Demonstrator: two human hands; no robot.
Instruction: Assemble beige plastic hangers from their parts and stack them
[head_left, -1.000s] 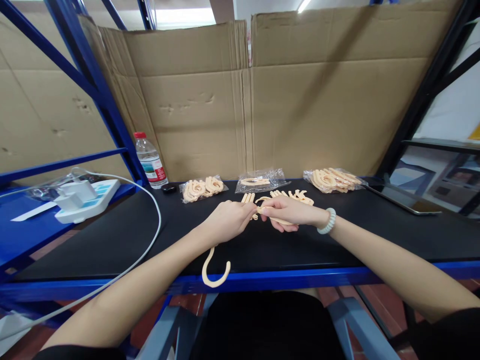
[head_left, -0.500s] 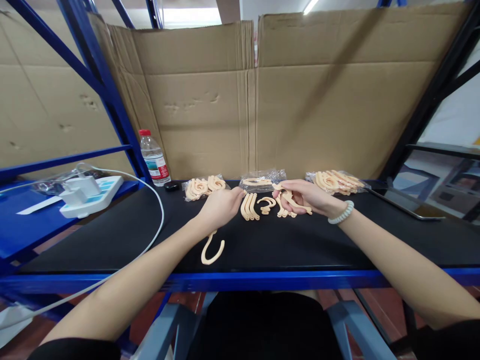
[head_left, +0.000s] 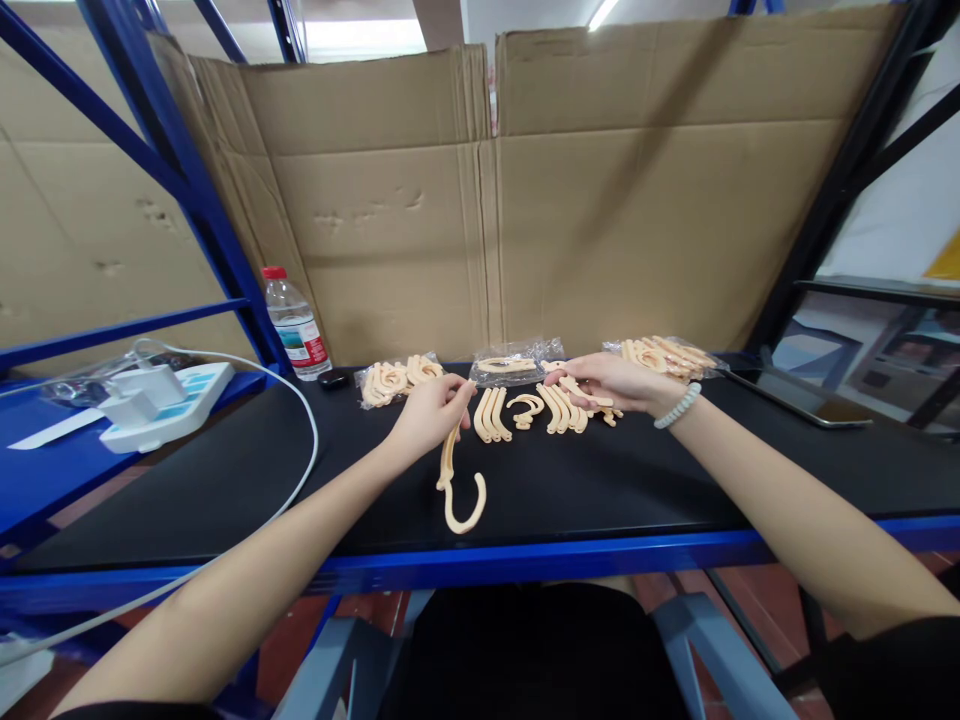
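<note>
My left hand (head_left: 429, 412) pinches the upper end of a peach plastic hook piece (head_left: 456, 480), whose curved end hangs down over the black shelf top (head_left: 225, 470). My right hand (head_left: 611, 383) reaches over a loose row of peach curved parts (head_left: 559, 408) and its fingers close on one small peach part at the far end of the row. More curved parts (head_left: 489, 415) lie between the two hands. A white bead bracelet (head_left: 677, 407) is on my right wrist.
Three clear bags of peach parts (head_left: 390, 380) (head_left: 510, 365) (head_left: 667, 358) line the back by the cardboard wall (head_left: 480, 220). A water bottle (head_left: 294, 325) stands at back left. A white charger and cable (head_left: 150, 395) sit left. A tablet (head_left: 802, 400) lies right.
My hands parted from the middle. The left hand swung the hook piece to the right, in front of me. The right hand reached out to the loose parts at the back.
</note>
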